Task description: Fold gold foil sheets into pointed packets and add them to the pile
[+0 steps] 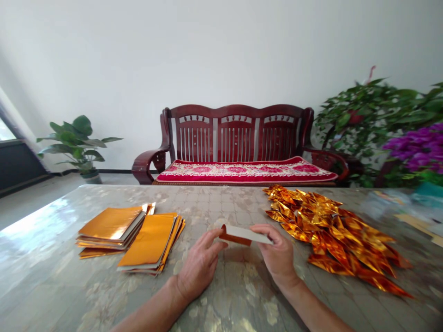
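Between my two hands, just above the table, is a sheet of gold foil paper (242,234), its pale back facing up and its left end curled over to show the orange-gold side. My left hand (202,260) pinches the curled end between thumb and fingers. At the opposite end, my right hand (276,251) grips the sheet's edge, thumb and fingers closed on it. Left of my hands lie two stacks of flat gold foil sheets, a nearer stack (148,240) and a farther stack (110,223). To the right spreads a heap of folded, pointed gold foil pieces (325,226).
A patterned, glossy cover lies over the table (238,299). Clear plastic bags (387,203) and tan strips (418,226) lie at the far right. Beyond the table stand a dark red wooden bench (235,133), a potted plant (76,143) and purple flowers (418,147).
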`<state>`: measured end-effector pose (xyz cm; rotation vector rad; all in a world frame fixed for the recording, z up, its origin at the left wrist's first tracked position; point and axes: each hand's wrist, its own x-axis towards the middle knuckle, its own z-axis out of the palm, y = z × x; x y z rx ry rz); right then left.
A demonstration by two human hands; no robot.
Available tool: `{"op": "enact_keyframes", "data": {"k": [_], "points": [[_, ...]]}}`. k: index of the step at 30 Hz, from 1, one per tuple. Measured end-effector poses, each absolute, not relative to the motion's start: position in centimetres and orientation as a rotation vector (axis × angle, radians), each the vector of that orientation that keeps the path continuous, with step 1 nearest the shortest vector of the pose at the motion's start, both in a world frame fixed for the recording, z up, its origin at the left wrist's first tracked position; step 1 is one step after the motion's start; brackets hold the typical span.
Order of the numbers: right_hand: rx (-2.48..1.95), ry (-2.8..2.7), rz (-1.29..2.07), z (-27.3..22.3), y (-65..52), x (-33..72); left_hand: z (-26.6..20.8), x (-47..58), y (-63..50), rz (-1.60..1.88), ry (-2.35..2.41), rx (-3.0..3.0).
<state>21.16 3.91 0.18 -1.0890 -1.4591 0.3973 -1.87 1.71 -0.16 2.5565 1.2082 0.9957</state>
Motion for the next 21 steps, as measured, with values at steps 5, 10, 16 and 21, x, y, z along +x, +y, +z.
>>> {"op": "enact_keyframes", "data": {"k": [5,10,16,21], "points": [[-0.922,-1.789,0.121,1.0,2.7,20.6,-0.7,-1.7,2.1,1.061,1.376,2.419],[-0.887,-1.926,0.189,0.5,3.1,20.5,-1.1,-1.8,2.2,1.210,1.385,2.193],[-0.908,-2.029,0.304,-0.5,3.6,20.8,-0.7,-2.1,2.1,0.943,1.222,2.353],[-1.028,-2.134,0.246,-0.4,3.4,20.6,-0.5,-2.0,2.1,0.873,1.316,2.379]]}}
